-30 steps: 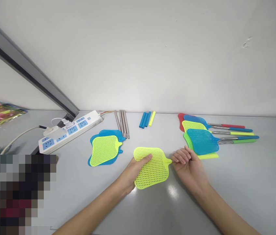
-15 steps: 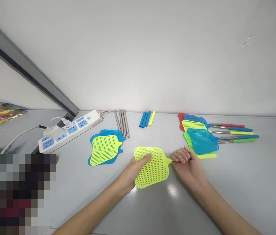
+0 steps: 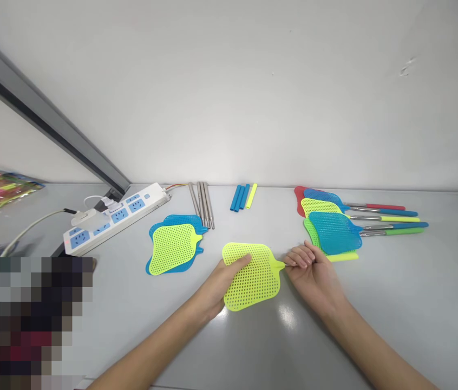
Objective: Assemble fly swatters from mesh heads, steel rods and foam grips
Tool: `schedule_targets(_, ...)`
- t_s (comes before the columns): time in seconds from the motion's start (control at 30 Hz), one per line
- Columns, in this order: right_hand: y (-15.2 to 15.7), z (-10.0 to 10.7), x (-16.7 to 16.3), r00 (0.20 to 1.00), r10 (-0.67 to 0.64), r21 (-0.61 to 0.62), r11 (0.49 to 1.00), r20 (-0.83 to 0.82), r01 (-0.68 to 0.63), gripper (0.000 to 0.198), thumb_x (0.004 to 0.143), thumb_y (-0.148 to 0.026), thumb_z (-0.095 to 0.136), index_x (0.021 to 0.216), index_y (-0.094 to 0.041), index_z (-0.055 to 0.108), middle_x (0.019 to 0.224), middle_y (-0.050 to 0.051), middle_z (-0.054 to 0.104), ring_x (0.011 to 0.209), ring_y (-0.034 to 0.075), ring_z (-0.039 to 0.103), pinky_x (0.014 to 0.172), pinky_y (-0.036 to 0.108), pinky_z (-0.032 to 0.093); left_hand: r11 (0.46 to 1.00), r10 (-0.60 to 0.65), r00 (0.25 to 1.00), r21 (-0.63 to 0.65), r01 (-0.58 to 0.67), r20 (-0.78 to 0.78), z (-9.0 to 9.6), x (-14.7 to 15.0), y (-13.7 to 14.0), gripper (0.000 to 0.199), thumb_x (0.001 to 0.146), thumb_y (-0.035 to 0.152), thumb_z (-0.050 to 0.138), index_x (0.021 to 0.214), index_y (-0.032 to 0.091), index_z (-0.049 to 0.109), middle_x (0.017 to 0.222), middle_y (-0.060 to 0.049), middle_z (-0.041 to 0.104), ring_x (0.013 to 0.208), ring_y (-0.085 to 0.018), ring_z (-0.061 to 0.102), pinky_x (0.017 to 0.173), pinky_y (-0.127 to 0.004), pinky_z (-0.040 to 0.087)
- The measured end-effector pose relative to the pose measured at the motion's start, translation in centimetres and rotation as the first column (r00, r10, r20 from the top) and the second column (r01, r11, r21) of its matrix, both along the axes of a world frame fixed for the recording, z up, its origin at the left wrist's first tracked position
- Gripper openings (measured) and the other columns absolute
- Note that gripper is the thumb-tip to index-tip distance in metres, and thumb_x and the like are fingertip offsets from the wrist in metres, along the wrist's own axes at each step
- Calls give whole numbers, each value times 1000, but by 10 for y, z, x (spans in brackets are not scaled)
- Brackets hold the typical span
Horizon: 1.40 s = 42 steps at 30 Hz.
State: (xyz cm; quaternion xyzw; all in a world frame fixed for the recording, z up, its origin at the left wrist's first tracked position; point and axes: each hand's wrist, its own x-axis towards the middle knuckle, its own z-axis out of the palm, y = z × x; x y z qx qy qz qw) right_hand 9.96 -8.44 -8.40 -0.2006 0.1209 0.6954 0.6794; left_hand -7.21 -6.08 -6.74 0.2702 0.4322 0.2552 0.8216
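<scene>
My left hand [image 3: 217,287] grips a yellow-green fly swatter [image 3: 253,279] by the left side of its perforated head, thumb on top. My right hand [image 3: 312,271] has its fingers curled around the thin metal rod at the swatter's neck. Most of that rod is hidden inside the hand. A yellow grip tube [image 3: 345,257] shows beyond the right hand, in line with the rod. Left of my hands lie loose swatter heads: a yellow one [image 3: 174,249] on top of blue ones [image 3: 188,264].
Metal rods [image 3: 204,206] lie near the wall, beside blue grip tubes [image 3: 240,197] and a yellow tube [image 3: 252,196]. Several swatters with handles, a blue one [image 3: 334,233] on top, are piled at right. A power strip [image 3: 119,219] with plugs lies at left, near a grey metal post [image 3: 50,108].
Both hands keep their hold on the yellow swatter in nearly the same place. The view has shifted very slightly.
</scene>
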Motion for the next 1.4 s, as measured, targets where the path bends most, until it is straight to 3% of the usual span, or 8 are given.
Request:
schedule_targets(0.17, 0, 1, 0, 1000, 6, -5, 1000, -10, -6, 33, 73, -13, 46, 55, -19, 19, 48, -7, 24, 42, 7, 30, 44, 22, 33, 1000, -4, 1000, 0, 4, 2, 1, 0, 0, 40, 73, 36, 55, 105, 12, 52, 100, -13, 59, 86, -21, 58, 79, -32, 43)
schedule_targets(0.43, 1, -1, 2, 991, 39, 11, 999, 131, -41, 35, 75, -13, 46, 55, -19, 17, 48, -7, 24, 42, 6, 30, 45, 22, 34, 1000, -9, 1000, 0, 9, 0, 4, 1, 1, 39, 73, 36, 54, 104, 13, 53, 99, -13, 60, 87, -21, 57, 79, -32, 42)
schedule_targets(0.77, 1, 2, 2, 999, 32, -9, 999, 41, -32, 34, 74, -13, 45, 55, -19, 18, 48, -7, 23, 42, 6, 29, 45, 22, 34, 1000, -24, 999, 5, 24, 23, 1, -1, 0, 40, 74, 36, 54, 106, 13, 52, 101, -13, 59, 88, -21, 57, 81, -32, 41)
schedule_targets(1.03, 1, -1, 3, 997, 34, 10, 999, 74, -35, 35, 74, -12, 45, 55, -19, 17, 48, -7, 22, 42, 6, 30, 45, 22, 34, 1000, -22, 1000, 9, 22, 14, 1, -1, 1, 40, 73, 36, 54, 106, 13, 53, 99, -13, 60, 87, -21, 57, 80, -33, 42)
schedule_targets(1.4, 2, -2, 6, 999, 21, -15, 1000, 48, -20, 32, 75, -13, 45, 56, -19, 20, 49, -7, 23, 41, 6, 30, 44, 22, 33, 993, -28, 999, 116, 31, -31, 3, 1, -2, 39, 73, 38, 54, 103, 13, 54, 101, -14, 59, 89, -23, 57, 82, -35, 40)
